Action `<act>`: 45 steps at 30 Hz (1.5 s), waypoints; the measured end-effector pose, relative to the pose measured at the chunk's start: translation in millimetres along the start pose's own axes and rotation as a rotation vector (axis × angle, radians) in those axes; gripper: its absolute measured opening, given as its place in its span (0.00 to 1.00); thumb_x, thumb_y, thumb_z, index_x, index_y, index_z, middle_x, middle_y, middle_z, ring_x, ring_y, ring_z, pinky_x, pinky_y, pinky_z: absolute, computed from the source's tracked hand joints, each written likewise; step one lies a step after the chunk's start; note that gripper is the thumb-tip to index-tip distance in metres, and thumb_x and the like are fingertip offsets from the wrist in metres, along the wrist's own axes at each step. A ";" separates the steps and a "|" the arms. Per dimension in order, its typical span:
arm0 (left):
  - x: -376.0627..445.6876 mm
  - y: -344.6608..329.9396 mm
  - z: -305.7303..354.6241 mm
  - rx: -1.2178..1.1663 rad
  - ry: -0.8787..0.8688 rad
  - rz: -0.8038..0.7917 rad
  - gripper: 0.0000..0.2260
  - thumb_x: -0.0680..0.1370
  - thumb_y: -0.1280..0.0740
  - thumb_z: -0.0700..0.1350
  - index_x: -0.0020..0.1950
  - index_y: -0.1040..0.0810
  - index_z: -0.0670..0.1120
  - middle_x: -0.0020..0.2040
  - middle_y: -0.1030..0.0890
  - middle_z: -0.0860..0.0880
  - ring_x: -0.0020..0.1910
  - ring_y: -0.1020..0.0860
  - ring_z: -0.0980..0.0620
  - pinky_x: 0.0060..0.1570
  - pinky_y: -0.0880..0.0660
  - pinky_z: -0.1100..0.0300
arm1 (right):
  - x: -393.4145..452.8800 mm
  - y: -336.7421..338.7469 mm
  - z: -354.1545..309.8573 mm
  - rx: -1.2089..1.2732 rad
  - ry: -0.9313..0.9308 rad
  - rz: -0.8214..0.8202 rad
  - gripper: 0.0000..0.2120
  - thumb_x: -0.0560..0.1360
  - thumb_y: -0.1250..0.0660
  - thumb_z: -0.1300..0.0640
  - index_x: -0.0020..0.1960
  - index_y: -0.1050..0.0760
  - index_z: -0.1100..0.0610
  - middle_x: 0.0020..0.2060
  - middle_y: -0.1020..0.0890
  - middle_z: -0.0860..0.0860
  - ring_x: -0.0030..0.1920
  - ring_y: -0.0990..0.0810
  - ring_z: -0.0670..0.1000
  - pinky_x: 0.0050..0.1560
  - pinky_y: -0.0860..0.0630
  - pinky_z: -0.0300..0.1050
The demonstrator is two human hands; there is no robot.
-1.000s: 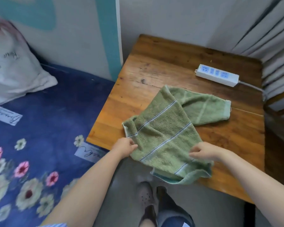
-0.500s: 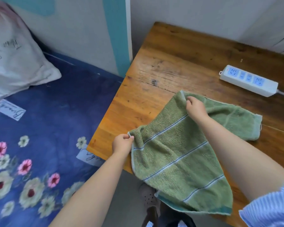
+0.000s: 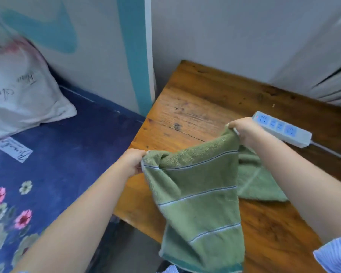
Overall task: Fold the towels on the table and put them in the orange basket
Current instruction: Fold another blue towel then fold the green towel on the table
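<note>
While the left hand point(image 3: 133, 161) pinches one top corner of the green towel point(image 3: 199, 203) and the right hand point(image 3: 242, 128) grips the other, the cloth hangs between them above the near edge of the wooden table point(image 3: 187, 107), its striped face toward the camera and its far part trailing on the tabletop under the right forearm. Just beyond the right hand lies a white power strip point(image 3: 282, 129); left of the table is a blue flowered bedspread point(image 3: 53, 162) with a pale pillow point(image 3: 22, 89).
</note>
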State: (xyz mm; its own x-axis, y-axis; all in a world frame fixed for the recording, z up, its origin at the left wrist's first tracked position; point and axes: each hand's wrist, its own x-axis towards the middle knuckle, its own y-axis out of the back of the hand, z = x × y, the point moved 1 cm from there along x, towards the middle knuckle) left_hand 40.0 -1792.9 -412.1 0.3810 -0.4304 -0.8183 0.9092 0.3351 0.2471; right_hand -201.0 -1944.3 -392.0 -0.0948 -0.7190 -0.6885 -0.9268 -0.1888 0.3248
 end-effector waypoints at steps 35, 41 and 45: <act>32.3 67.3 15.7 1.026 -0.193 -0.255 0.06 0.75 0.40 0.43 0.48 0.29 0.42 0.45 0.27 0.45 0.40 0.27 0.50 0.39 0.34 0.59 | -92.2 -34.1 127.4 -0.392 -0.061 0.315 0.10 0.77 0.46 0.63 0.45 0.26 0.62 0.44 0.26 0.58 0.47 0.27 0.56 0.44 0.33 0.45; 38.1 65.0 -29.5 1.161 -0.199 -0.243 0.11 0.77 0.43 0.46 0.37 0.32 0.42 0.33 0.30 0.47 0.30 0.34 0.52 0.29 0.38 0.60 | -112.2 -39.7 183.1 -0.422 -0.080 0.354 0.09 0.77 0.48 0.63 0.44 0.30 0.61 0.43 0.26 0.58 0.43 0.30 0.55 0.41 0.37 0.43; 40.9 74.4 -51.1 1.290 -0.178 -0.254 0.16 0.76 0.41 0.45 0.29 0.35 0.43 0.25 0.31 0.48 0.25 0.36 0.51 0.24 0.40 0.63 | -124.6 -47.6 216.4 -0.585 -0.142 0.318 0.09 0.78 0.47 0.62 0.46 0.29 0.62 0.49 0.22 0.62 0.46 0.27 0.58 0.42 0.35 0.46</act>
State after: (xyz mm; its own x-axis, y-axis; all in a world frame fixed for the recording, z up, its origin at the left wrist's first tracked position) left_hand 114.6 -1742.8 -453.7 0.1047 -0.4984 -0.8606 0.4270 -0.7590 0.4915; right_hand -223.7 -1701.0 -462.0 -0.4142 -0.7119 -0.5672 -0.5007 -0.3422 0.7951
